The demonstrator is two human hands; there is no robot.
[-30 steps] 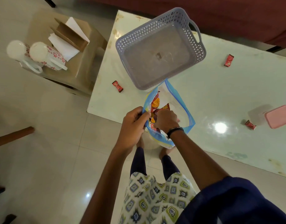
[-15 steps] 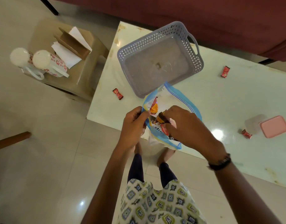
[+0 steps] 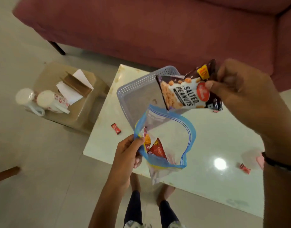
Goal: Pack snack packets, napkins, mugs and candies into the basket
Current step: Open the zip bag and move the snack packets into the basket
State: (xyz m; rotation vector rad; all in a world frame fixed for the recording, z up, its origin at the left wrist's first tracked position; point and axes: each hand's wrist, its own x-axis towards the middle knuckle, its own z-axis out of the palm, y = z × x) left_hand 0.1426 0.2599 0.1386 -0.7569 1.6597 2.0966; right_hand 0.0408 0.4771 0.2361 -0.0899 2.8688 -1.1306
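Note:
My right hand (image 3: 246, 97) holds a dark salted peanuts packet (image 3: 187, 92) up above the grey perforated basket (image 3: 134, 89), which stands on the white table (image 3: 215, 139). My left hand (image 3: 130, 152) grips the rim of an open blue-edged zip bag (image 3: 174, 140) with red and orange snack packets (image 3: 155, 148) inside. Red candies lie on the table at the left (image 3: 116, 128) and the right (image 3: 244, 168). Two floral mugs (image 3: 47, 102) and white napkins (image 3: 70, 92) with a brown holder sit on a side stool (image 3: 85, 116).
A maroon sofa (image 3: 141, 30) runs behind the table. A pink lidded box (image 3: 259, 160) shows partly behind my right wrist. My legs stand at the table's near edge on the tiled floor (image 3: 34, 186). A wooden bar (image 3: 5, 173) pokes in at the left.
My right hand has pulled the peanuts packet out of the zip bag and lifted it up and right, over the basket. The left hand still holds the bag's rim.

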